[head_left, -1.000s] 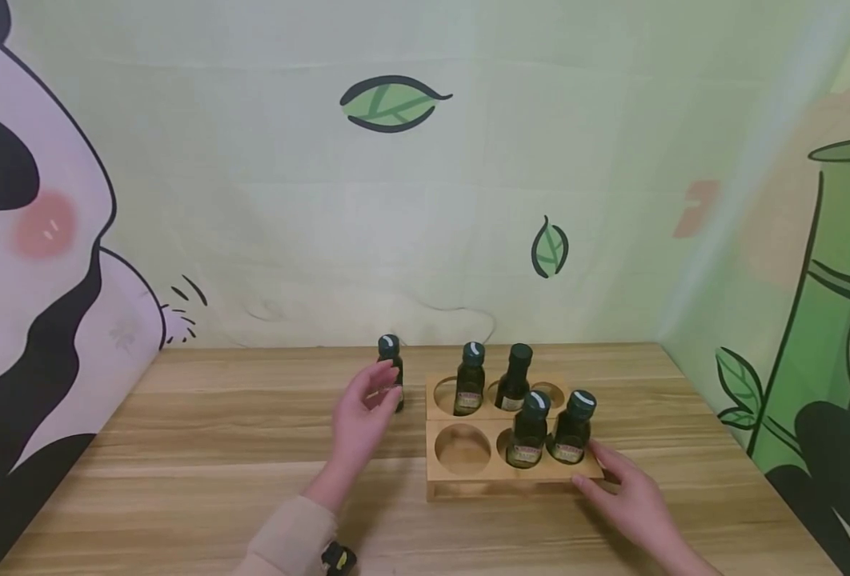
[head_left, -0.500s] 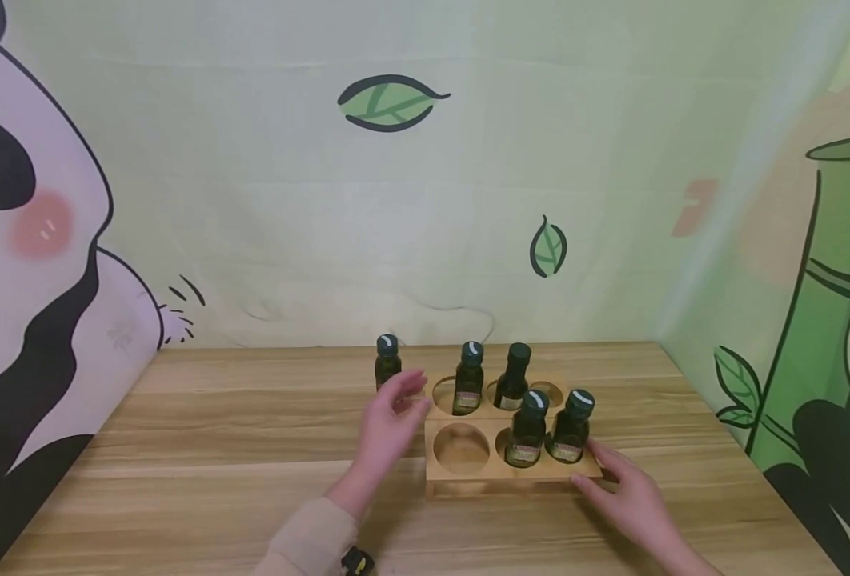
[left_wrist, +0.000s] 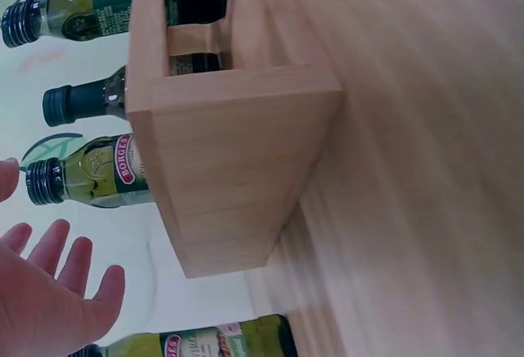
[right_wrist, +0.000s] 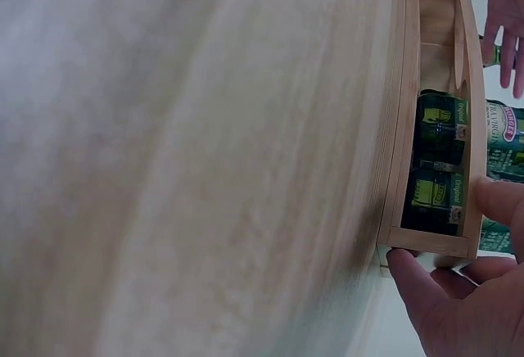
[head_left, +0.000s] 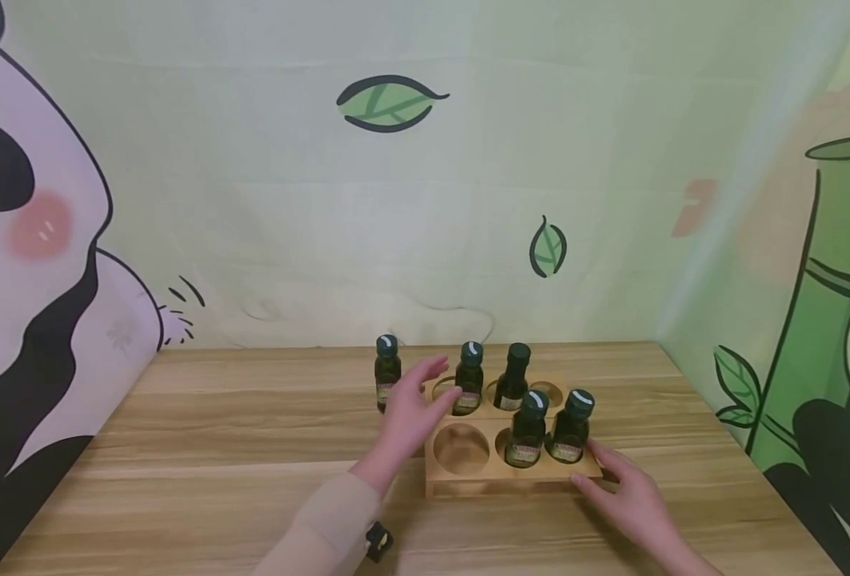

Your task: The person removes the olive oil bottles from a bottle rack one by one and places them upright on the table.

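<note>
A wooden rack [head_left: 461, 474] with round holes holds several dark green bottles. My left hand [head_left: 412, 412], fingers spread and holding nothing, is beside the back-left bottle [head_left: 469, 376] of the rack; in the left wrist view that hand [left_wrist: 57, 300] shows a gap to the bottle [left_wrist: 90, 173]. With thumb and fingers my right hand [head_left: 630, 500] grips the rack's front right corner, as the right wrist view also shows, the hand [right_wrist: 471, 291] at the rack's end [right_wrist: 430, 241]. The front-left hole and the back-right hole have no bottle in them.
Another bottle [head_left: 387, 372] stands upright on the wooden table [head_left: 202, 448], left of the rack, partly behind my left hand. A cloth backdrop [head_left: 288, 224] with panda, leaf and bamboo drawings hangs behind the table and at its sides.
My left hand has moved right, from in front of the standing bottle to the rack's back-left bottle. My right hand stays on the rack corner.
</note>
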`<state>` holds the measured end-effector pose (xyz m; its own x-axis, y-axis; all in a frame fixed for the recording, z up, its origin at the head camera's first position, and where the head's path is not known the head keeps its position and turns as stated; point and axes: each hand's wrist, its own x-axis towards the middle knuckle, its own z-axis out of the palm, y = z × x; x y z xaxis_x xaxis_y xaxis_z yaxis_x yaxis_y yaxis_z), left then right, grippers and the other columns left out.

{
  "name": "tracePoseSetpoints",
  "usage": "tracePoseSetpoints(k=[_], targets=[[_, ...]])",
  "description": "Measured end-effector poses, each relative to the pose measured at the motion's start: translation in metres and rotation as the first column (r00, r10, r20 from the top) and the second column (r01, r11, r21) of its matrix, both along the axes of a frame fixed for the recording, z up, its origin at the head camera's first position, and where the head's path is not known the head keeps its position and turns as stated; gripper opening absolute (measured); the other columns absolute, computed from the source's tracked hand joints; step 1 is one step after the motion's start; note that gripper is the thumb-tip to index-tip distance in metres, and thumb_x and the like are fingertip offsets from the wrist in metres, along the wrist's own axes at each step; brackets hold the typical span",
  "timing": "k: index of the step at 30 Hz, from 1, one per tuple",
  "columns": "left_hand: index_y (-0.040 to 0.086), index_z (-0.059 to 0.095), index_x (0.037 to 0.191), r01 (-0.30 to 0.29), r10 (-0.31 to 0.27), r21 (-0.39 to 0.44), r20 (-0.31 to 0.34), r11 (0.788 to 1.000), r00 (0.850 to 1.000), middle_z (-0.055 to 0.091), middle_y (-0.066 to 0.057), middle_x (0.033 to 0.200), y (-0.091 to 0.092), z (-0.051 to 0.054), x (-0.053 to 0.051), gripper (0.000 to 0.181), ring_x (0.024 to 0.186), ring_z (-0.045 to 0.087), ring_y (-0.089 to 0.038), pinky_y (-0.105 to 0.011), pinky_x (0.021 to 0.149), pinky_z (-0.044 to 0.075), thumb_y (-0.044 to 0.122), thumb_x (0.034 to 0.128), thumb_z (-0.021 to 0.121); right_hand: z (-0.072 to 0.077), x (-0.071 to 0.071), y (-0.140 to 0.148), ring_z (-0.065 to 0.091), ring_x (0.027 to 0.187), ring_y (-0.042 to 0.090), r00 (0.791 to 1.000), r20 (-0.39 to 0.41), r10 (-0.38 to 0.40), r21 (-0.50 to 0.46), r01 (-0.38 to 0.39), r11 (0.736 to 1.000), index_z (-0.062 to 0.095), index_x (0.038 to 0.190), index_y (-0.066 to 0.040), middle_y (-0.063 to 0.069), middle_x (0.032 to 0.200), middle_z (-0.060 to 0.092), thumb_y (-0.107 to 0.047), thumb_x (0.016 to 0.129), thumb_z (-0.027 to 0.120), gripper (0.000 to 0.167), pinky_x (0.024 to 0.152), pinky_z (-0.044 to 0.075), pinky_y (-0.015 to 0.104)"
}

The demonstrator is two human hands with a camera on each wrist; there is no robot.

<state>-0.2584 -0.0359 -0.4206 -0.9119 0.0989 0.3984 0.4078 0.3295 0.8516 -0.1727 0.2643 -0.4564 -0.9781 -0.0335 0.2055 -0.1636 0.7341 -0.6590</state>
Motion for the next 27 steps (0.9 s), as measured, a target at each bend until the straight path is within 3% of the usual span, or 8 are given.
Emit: tracePoseSetpoints(k=[9,18,27], targets=[[0.008,0.053,0.140,0.004,-0.004,-0.008,0.035,1.000,0.999,0.060,-0.012,0.134,0.012,0.008,-0.013,0.058,0.127,0.052,-0.029,-0.051,0.105,0.042,0.023,0.0892,0.076,-0.002,-0.001,0.001,0.057,0.118,0.042,1.000,-0.010,0.005,-0.010,-0.006,1.000,0.052,0.136,0.010,0.030,0.135,0.053,-0.024,0.089,0.076,0.063,0.090,0.053,0.048],[0.014,0.043,0.149,0.055,-0.045,-0.095,0.105,0.994,0.993,0.051,-0.011,0.145,0.013,-0.001,-0.029,0.075,0.133,0.046,-0.031,-0.048,0.108,0.039,0.029,0.0853,0.080,-0.002,-0.001,0.000,0.057,0.117,0.043,1.000,-0.009,0.006,-0.003,-0.006,1.000,0.052,0.136,0.010,0.030,0.135,0.054,-0.022,0.089,0.076,0.062,0.090,0.053,0.048],[0.018,0.035,0.155,0.128,-0.112,-0.098,0.152,0.987,0.982,0.047,-0.010,0.149,0.013,-0.005,-0.039,0.087,0.136,0.042,-0.032,-0.052,0.108,0.038,0.032,0.0832,0.082,0.001,0.000,0.000,0.057,0.118,0.044,1.000,-0.012,0.009,-0.012,-0.010,1.000,0.052,0.135,0.011,0.031,0.135,0.053,-0.021,0.090,0.075,0.061,0.089,0.053,0.048]])
